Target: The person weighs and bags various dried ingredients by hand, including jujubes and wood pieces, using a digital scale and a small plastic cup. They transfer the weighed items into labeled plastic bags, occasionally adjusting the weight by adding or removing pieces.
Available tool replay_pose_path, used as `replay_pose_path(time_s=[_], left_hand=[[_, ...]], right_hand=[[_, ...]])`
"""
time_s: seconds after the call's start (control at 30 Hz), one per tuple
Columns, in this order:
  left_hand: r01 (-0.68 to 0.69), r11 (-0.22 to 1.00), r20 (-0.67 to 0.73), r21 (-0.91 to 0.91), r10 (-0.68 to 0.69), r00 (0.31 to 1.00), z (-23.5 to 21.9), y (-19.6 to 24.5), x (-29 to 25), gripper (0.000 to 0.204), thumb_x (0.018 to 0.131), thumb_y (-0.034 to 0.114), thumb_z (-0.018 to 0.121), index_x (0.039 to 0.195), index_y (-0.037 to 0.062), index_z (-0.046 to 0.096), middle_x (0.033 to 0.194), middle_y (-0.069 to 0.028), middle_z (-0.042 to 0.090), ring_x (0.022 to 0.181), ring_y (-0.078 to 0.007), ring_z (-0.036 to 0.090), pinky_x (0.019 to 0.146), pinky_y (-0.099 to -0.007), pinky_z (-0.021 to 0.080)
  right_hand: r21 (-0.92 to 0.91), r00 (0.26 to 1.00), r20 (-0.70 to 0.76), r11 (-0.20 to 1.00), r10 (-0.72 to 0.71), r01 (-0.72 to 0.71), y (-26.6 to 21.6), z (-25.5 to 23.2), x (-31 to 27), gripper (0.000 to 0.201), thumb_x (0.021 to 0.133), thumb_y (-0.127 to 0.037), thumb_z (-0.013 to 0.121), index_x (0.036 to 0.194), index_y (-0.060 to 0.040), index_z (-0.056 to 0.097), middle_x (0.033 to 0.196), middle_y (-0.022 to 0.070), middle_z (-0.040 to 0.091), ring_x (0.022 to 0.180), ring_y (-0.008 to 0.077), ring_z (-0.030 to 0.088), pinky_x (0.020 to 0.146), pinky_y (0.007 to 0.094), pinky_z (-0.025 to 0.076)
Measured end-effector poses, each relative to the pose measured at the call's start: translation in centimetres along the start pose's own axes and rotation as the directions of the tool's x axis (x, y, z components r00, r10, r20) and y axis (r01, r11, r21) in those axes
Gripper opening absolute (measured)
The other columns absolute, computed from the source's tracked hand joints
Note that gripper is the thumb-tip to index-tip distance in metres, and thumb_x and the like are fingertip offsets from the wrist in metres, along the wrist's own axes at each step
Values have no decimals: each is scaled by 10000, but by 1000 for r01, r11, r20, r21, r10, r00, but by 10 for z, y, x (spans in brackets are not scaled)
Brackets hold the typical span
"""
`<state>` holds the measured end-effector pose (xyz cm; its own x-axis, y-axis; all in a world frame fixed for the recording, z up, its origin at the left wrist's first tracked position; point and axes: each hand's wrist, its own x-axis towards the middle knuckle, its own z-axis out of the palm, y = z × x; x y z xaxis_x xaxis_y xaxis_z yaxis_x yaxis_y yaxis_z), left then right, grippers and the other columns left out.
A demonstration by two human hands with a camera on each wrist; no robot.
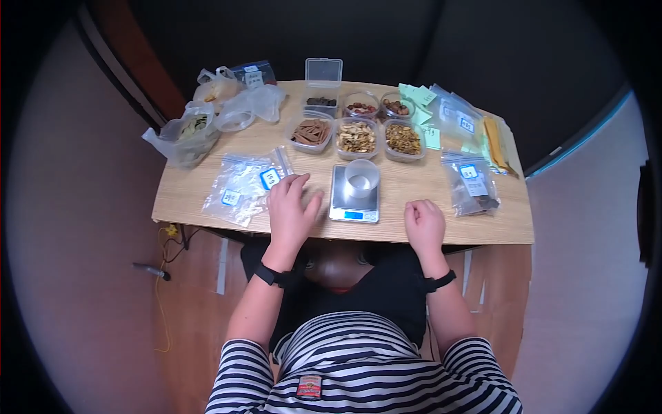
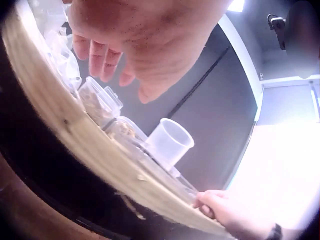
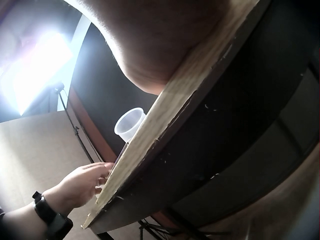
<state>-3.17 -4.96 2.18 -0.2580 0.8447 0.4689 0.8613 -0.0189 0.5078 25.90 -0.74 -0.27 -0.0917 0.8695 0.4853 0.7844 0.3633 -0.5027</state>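
Observation:
A digital scale (image 1: pixel 355 205) with a lit display stands near the table's front edge, bearing an empty-looking clear cup (image 1: pixel 362 179), also visible in the left wrist view (image 2: pixel 170 142) and right wrist view (image 3: pixel 130 124). Left of the scale is my left hand (image 1: pixel 291 212), fingers relaxed and apart, holding nothing, its fingertips beside a flat zip bag (image 1: pixel 245 186) with blue-bordered labels; whether they touch it I cannot tell. To the scale's right, my right hand (image 1: pixel 425 224) rests at the table edge, fingers loosely curled, with nothing visible in it.
Behind the scale stand tubs of brown strips (image 1: pixel 311 132), pale slices (image 1: pixel 356 137) and yellowish pieces (image 1: pixel 403 139), with smaller tubs farther back. Plastic bags (image 1: pixel 196 138) lie at the back left. On the right are green notes (image 1: pixel 432 137) and a labelled zip bag (image 1: pixel 472 186).

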Motion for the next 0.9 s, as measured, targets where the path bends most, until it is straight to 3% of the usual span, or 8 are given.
replay_pose_path(time_s=[0.07,0.17,0.2,0.4,0.47,0.6,0.67,0.9], left_hand=[[-135,968,23,-212,143,989,0,21,5,508,806,294,791,1237,68,649,1215,-128,622,1143,-332,559,984,-457,418],[-184,940,57,-287,208,976,8,40,11,662,756,273,844,1308,29,570,1273,-172,609,1193,-374,553,1012,-463,441],[-200,921,54,-334,231,971,11,44,12,716,741,280,857,1335,27,546,1287,-180,602,1207,-376,546,1022,-466,440],[-143,919,89,-368,188,978,28,59,19,891,714,292,878,1442,0,455,1345,-197,572,1244,-381,530,1054,-466,422],[-129,925,89,-358,171,981,32,59,20,906,713,295,877,1452,-4,446,1350,-198,571,1248,-378,530,1062,-467,415],[-54,935,144,-350,111,983,34,60,19,920,712,306,876,1462,-3,441,1339,-196,582,1250,-369,533,1067,-463,402],[-43,938,154,-345,102,983,31,61,21,925,712,310,875,1465,-4,438,1329,-195,589,1248,-368,536,1065,-460,402],[-80,937,180,-341,149,972,34,61,27,905,709,316,871,1448,-9,460,1264,-198,624,1195,-372,566,1032,-457,418]], right_hand=[[-9,1000,23,1000,1,0,1,-3,4,183,880,-179,682,760,-41,672,723,120,626,704,334,608,651,456,469],[239,939,272,931,208,-276,6,-8,16,239,890,-250,709,867,-13,701,762,134,657,713,306,647,652,392,508],[229,942,269,936,202,-266,3,-13,27,239,890,-250,709,867,-13,701,762,134,657,713,306,647,652,392,508],[63,949,314,997,28,-50,-28,-42,125,303,892,-283,703,1043,-20,697,858,168,692,793,316,680,711,411,532],[-142,919,394,986,-23,86,-25,-34,153,345,876,-286,705,1113,-36,697,981,195,714,923,339,697,805,443,550],[-296,859,511,945,36,137,-25,-15,191,419,840,-303,730,1182,-64,693,1077,193,716,1020,353,687,889,454,549],[-365,771,631,910,85,199,-25,-8,203,532,789,-337,771,1254,-98,672,1142,163,714,1057,340,680,913,438,550],[-350,683,726,896,77,271,-16,13,214,666,739,-388,802,1339,-160,625,1252,179,652,1129,348,648,950,425,541]])
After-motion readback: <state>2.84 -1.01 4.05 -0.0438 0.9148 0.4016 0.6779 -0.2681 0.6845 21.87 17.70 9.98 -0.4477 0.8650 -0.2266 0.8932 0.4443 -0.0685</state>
